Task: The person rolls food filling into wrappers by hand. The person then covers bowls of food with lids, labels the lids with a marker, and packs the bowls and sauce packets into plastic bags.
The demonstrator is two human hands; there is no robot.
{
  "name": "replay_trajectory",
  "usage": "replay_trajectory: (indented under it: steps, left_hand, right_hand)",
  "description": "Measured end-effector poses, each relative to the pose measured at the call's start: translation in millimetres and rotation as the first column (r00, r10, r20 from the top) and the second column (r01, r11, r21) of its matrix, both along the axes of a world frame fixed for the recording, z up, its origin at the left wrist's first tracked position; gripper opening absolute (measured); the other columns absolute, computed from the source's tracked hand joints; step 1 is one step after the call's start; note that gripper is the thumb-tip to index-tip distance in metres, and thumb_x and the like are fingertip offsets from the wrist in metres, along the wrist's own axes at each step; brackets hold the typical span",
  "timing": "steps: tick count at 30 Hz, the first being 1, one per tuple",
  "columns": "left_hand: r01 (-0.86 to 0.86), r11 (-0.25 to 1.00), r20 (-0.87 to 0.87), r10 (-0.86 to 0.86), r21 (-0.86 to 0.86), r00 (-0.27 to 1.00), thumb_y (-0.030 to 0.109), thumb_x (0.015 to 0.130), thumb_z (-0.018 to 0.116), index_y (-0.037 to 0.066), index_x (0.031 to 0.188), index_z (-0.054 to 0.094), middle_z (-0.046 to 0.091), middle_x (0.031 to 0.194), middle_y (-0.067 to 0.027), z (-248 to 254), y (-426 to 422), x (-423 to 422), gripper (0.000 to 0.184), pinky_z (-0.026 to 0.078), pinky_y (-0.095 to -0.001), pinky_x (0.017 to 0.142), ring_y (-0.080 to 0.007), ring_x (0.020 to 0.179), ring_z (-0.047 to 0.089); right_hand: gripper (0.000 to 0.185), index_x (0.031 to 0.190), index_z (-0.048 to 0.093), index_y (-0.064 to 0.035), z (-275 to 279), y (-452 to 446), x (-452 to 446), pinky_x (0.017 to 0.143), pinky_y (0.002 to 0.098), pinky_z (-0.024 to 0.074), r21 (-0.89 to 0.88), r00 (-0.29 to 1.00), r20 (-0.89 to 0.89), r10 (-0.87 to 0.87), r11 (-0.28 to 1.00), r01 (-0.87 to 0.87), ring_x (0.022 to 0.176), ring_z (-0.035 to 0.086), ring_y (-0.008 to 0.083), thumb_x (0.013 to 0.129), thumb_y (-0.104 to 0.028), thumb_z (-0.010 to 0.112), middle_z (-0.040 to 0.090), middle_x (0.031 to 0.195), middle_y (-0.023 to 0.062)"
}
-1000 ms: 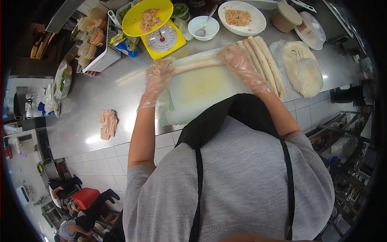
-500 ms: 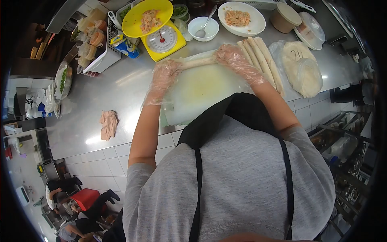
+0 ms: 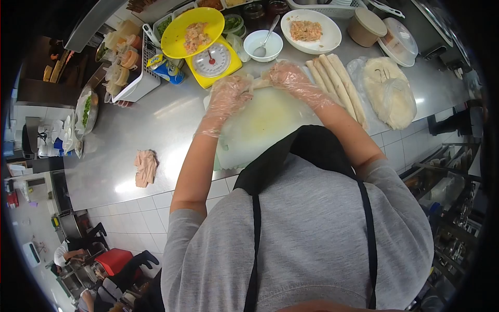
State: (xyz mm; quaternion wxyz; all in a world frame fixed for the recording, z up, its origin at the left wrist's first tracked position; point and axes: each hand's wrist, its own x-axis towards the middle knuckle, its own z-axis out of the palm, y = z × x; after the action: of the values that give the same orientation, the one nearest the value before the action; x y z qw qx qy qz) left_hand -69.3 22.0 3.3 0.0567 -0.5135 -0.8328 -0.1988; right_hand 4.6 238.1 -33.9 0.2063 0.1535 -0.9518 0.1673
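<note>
A person wearing clear plastic gloves works at a metal surface (image 3: 114, 166), both hands together near the far edge of a pale cutting board (image 3: 260, 130). The left hand (image 3: 227, 98) and the right hand (image 3: 292, 83) are each closed over a pale roll (image 3: 262, 83), a short stretch of which shows between them; the undersides of the fingers are hidden, so how firmly each grip presses cannot be told. The roll lies across the far part of the board. Just beside the right hand, a row of long pale rolls (image 3: 340, 86) lies side by side, and next to it a pale, dough-like mass (image 3: 387, 93) is partly covered by plastic. Beyond the left hand stands a yellow scale (image 3: 212, 61) bearing a tilted yellow plate (image 3: 174, 41) with an orange-pink mixture (image 3: 196, 37). A white bowl (image 3: 254, 48) with a spoon (image 3: 270, 31) and a white plate (image 3: 333, 39) of similar mixture stand beyond the hands. A crumpled pinkish cloth (image 3: 145, 168) lies well apart, to the left.
</note>
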Motion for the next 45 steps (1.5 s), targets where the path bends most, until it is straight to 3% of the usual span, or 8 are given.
replay_trajectory:
  steps: [4, 9, 11, 12, 14, 24, 43, 45]
  left_hand:
    - [-0.050, 0.980, 0.040, 0.059, -0.192, 0.997, 0.016, 0.070, 0.065, 0.009, 0.100, 0.064, 0.062, 0.097, -0.0122, 1.6, 7.1, -0.5, 0.030, 0.043, -0.0398, 0.082, -0.0294, 0.094, 0.057]
    - [-0.019, 0.993, 0.184, 0.041, -0.118, 0.982, 0.015, 0.072, 0.064, 0.007, 0.101, 0.062, 0.061, 0.096, -0.0145, -1.7, 0.3, 2.6, 0.031, 0.042, -0.0401, 0.084, -0.0309, 0.095, 0.056]
    - [0.007, 0.998, 0.251, 0.008, -0.059, 0.968, 0.014, 0.072, 0.063, 0.007, 0.102, 0.062, 0.061, 0.096, -0.0151, -6.1, -6.2, 8.8, 0.031, 0.042, -0.0403, 0.084, -0.0313, 0.094, 0.056]
    - [0.041, 0.997, 0.301, -0.019, -0.065, 0.954, 0.013, 0.073, 0.063, 0.006, 0.102, 0.062, 0.061, 0.095, -0.0152, -6.1, -9.5, 15.2, 0.030, 0.042, -0.0404, 0.083, -0.0315, 0.093, 0.056]
    - [0.072, 0.995, 0.355, -0.042, -0.071, 0.934, 0.013, 0.074, 0.062, 0.006, 0.102, 0.062, 0.061, 0.095, -0.0154, -2.1, -17.3, 31.9, 0.029, 0.042, -0.0406, 0.083, -0.0317, 0.092, 0.056]
    - [-0.126, 0.987, 0.353, 0.154, -0.100, 0.923, 0.013, 0.074, 0.062, 0.007, 0.100, 0.062, 0.058, 0.093, -0.0132, 3.5, -17.5, 51.6, 0.026, 0.042, -0.0392, 0.083, -0.0308, 0.093, 0.054]
    - [-0.144, 0.990, -0.112, 0.144, 0.007, 0.983, 0.008, 0.072, 0.058, 0.011, 0.115, 0.057, 0.059, 0.106, -0.0107, -29.0, -83.0, 62.4, 0.042, 0.047, -0.0396, 0.080, -0.0285, 0.095, 0.055]
    - [-0.144, 0.990, -0.083, 0.144, 0.006, 0.986, 0.008, 0.071, 0.061, 0.011, 0.116, 0.056, 0.058, 0.108, -0.0118, -30.5, -90.2, 59.6, 0.045, 0.045, -0.0406, 0.083, -0.0301, 0.097, 0.055]
  right_hand:
    - [0.018, 0.090, 0.063, -0.0107, 6.2, -1.9, 2.9, 0.075, 0.0409, 0.0461, -0.014, 0.999, 0.051, 0.018, 1.000, -0.017, 0.088, 0.058, 0.0289, 0.076, -0.022, 0.057, 0.059, 0.086, 0.0112]
    - [0.024, 0.093, 0.064, -0.0101, -4.6, 0.1, 3.7, 0.075, 0.0409, 0.0457, -0.123, 0.995, 0.049, 0.084, 0.989, -0.077, 0.084, 0.058, 0.0303, 0.072, -0.020, 0.063, 0.060, 0.084, 0.0119]
    - [0.026, 0.094, 0.064, -0.0098, -9.5, -0.5, 11.1, 0.074, 0.0414, 0.0454, -0.843, 0.806, 0.484, 0.342, 0.430, 0.323, 0.081, 0.058, 0.0311, 0.070, -0.019, 0.065, 0.061, 0.082, 0.0126]
    - [0.026, 0.094, 0.064, -0.0098, -2.9, -2.4, 19.7, 0.074, 0.0414, 0.0454, -0.842, 0.804, 0.486, 0.343, 0.431, 0.325, 0.081, 0.058, 0.0311, 0.070, -0.019, 0.065, 0.061, 0.082, 0.0126]
    - [0.024, 0.093, 0.064, -0.0095, 14.2, -8.8, 44.1, 0.072, 0.0418, 0.0449, -0.242, 0.956, 0.218, 0.194, 0.960, -0.140, 0.079, 0.058, 0.0310, 0.071, -0.019, 0.064, 0.060, 0.083, 0.0120]
    - [0.031, 0.102, 0.060, -0.0189, -5.9, -26.4, 80.0, 0.088, 0.0431, 0.0400, 0.145, 0.987, -0.114, -0.111, 0.981, 0.127, 0.094, 0.055, 0.0210, 0.072, -0.025, 0.064, 0.056, 0.099, 0.0023]
    - [0.024, 0.098, 0.063, -0.0087, 4.6, 22.2, 91.0, 0.084, 0.0387, 0.0432, -0.017, 0.993, 0.003, -0.118, 0.993, 0.118, 0.093, 0.056, 0.0273, 0.076, -0.017, 0.058, 0.059, 0.095, 0.0085]
    - [0.032, 0.105, 0.060, -0.0089, 9.8, 25.8, 91.3, 0.087, 0.0402, 0.0417, -0.044, 0.954, 0.244, -0.174, 0.981, 0.190, 0.098, 0.053, 0.0289, 0.076, -0.023, 0.060, 0.057, 0.103, 0.0099]
